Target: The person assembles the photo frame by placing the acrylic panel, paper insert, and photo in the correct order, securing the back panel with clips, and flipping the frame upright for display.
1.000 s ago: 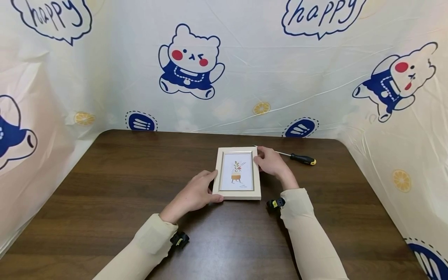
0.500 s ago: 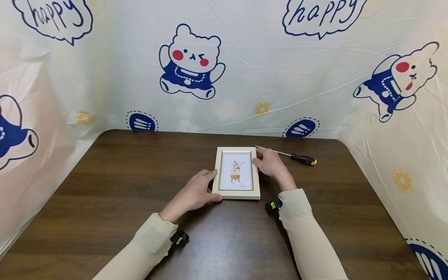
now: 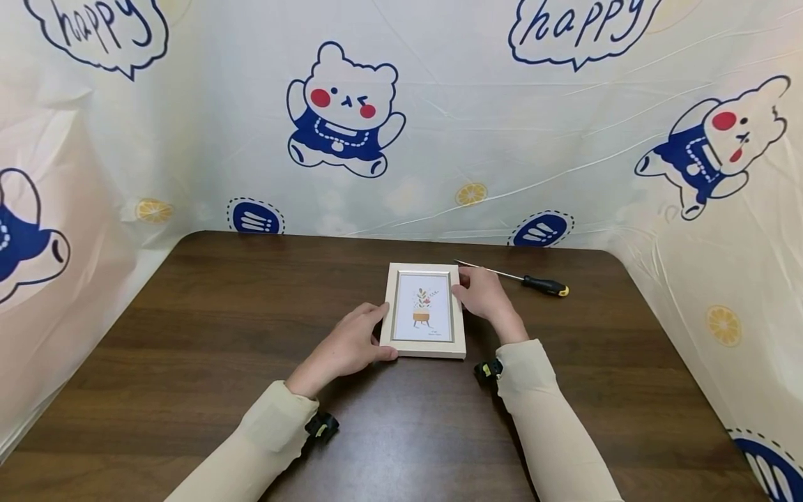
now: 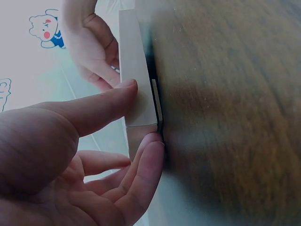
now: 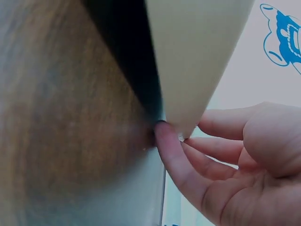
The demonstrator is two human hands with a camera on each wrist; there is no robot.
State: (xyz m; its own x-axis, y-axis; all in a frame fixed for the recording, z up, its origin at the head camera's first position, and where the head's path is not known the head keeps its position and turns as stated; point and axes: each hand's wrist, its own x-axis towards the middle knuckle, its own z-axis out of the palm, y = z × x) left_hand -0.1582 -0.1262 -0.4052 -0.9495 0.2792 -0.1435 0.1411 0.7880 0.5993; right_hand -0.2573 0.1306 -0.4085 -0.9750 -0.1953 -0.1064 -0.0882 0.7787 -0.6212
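A cream picture frame (image 3: 423, 348) lies face up at the middle of the table, its picture showing a potted plant. My left hand (image 3: 351, 341) grips its lower left corner. In the left wrist view the thumb presses the near edge of the frame (image 4: 134, 61), while the fingers curl at the side down to its underside. Along the upper right side, my right hand (image 3: 486, 293) pinches the frame. The right wrist view shows that hand (image 5: 263, 150) with a fingertip at the lower edge of a corner and the thumb against the front.
A screwdriver (image 3: 546, 286) with a black and yellow handle lies just beyond my right hand, shaft pointing left. The dark wooden table (image 3: 207, 362) ends at a printed curtain (image 3: 439, 139) at the back and sides.
The frame and my right hand have shifted very slightly left, uncovering more of the screwdriver's shaft. Both hands keep their hold on the frame.
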